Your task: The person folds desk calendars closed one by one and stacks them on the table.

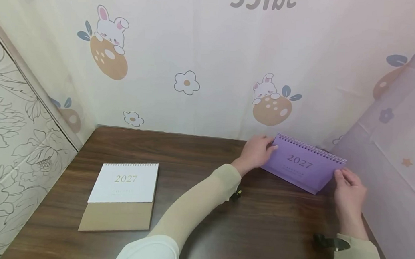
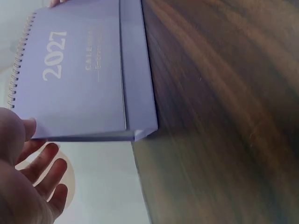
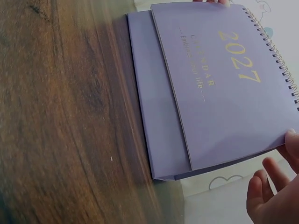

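A purple desk calendar [image 1: 298, 163] marked 2027 stands tilted back, spiral binding uppermost, near the back right corner of the dark wooden table [image 1: 198, 153]. My left hand [image 1: 256, 152] pinches its left side near the top, thumb on the front cover and fingers behind. On the opposite side my right hand [image 1: 350, 191] pinches the upper right edge, its other fingers loosely bent away, as the right wrist view shows. Both wrist views show the calendar's base [image 2: 140, 70] along the tabletop. Its back is hidden.
A white 2027 desk calendar [image 1: 125, 184] on a tan base [image 1: 116, 215] sits at the table's left. Printed cloth [image 1: 212, 106] with rabbits and flowers hangs behind the table, and more cloth [image 1: 404, 159] covers the right side. A flower-patterned panel [image 1: 8, 139] borders the left.
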The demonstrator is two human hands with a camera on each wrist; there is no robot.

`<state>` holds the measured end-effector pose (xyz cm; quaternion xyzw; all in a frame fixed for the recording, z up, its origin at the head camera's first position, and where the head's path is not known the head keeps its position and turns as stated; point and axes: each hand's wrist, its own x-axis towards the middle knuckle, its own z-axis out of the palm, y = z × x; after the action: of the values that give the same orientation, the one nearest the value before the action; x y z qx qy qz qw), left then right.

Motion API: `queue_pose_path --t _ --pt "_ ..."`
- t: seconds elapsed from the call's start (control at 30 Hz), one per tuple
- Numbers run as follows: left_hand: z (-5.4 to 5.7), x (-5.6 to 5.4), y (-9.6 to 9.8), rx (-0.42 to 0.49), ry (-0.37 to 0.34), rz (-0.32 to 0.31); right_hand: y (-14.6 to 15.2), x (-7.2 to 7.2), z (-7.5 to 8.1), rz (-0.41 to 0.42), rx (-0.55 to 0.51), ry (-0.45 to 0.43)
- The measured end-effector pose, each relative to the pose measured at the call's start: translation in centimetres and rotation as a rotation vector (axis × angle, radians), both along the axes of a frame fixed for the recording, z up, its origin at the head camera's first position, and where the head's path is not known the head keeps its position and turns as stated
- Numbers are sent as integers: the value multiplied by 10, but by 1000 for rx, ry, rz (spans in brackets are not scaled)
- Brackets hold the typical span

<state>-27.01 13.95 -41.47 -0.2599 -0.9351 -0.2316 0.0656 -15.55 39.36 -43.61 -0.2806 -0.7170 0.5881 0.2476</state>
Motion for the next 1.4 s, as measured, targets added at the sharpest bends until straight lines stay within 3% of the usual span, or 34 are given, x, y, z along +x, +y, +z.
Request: queue_pose_path --t 0.17,0.3,0.43,0.57,0.73,0.97,1.4 --pt "2 -12 -2 -86 30 -65 2 1 -1 8 -48 -11" --pt "1 -20 -5 -64 21 -159 2 4 0 19 -92 -33" --pt "0 -21 -8 -37 1 -195 2 7 -1 44 -174 0" --pt "0 -19 -9 -61 17 -184 2 7 -1 40 -223 69" --pt "3 -15 -10 -72 40 -184 1 8 2 14 -192 57" --pt "17 -7 -18 -29 59 -169 -7 12 11 -1 -190 75" --pt "25 14 -62 30 84 -121 -44 22 29 94 47 8"
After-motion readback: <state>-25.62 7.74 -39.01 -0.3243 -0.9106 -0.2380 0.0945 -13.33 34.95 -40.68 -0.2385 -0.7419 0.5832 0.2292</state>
